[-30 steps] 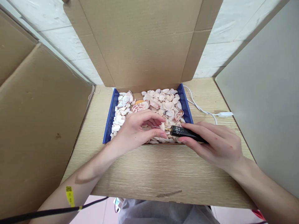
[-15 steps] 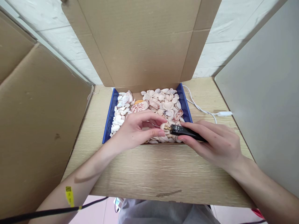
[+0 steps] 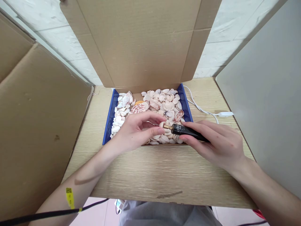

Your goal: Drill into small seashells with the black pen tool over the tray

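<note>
Left hand [image 3: 134,130] and right hand [image 3: 221,142] are bare; grey clothing [image 3: 162,215] is worn; black cable [image 3: 50,214] carries yellow printed tag [image 3: 70,199].

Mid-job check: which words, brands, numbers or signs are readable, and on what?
No text reads clearly.
Black tool in the right hand: pale markings, too small to read.
Yellow tag by the black cable: square code and print, too small to read.
</note>
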Tool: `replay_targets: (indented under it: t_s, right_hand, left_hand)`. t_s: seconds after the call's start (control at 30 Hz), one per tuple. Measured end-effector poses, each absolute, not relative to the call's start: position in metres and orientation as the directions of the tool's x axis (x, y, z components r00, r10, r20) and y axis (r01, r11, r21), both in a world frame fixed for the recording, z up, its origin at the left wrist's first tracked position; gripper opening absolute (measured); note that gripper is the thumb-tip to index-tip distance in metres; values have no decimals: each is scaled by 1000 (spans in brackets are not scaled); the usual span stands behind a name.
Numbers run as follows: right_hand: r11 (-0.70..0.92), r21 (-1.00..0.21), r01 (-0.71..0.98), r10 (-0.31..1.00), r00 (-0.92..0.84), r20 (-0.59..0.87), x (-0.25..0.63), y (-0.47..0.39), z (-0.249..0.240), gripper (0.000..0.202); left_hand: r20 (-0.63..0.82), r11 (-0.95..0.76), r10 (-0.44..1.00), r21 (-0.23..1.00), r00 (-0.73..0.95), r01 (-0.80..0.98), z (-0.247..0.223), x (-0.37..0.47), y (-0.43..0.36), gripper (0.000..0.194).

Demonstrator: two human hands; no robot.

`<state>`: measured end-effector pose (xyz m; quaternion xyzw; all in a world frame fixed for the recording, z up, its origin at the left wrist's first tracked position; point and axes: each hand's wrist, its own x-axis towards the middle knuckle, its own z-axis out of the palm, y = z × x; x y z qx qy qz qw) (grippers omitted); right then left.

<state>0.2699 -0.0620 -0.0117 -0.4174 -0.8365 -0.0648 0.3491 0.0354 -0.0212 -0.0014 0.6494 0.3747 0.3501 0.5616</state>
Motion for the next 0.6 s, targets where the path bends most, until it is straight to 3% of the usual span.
replay_targets:
  t_s: [0.13, 0.3, 0.6]
  right_hand:
    - [621, -192, 760, 663, -379, 646, 271, -60, -11, 20]
    - [615, -194, 764, 656, -360, 663, 272, -58, -9, 16]
    - [593, -191, 782, 662, -339, 668, 271, -58, -8, 14]
  left_hand:
    - [28, -64, 905, 995, 425, 73, -2, 35, -19, 22]
    - [-79, 84, 929, 996, 362, 2, -2, 34, -14, 23]
    - [-119, 140, 907, 990, 404, -23, 0, 33, -12, 31]
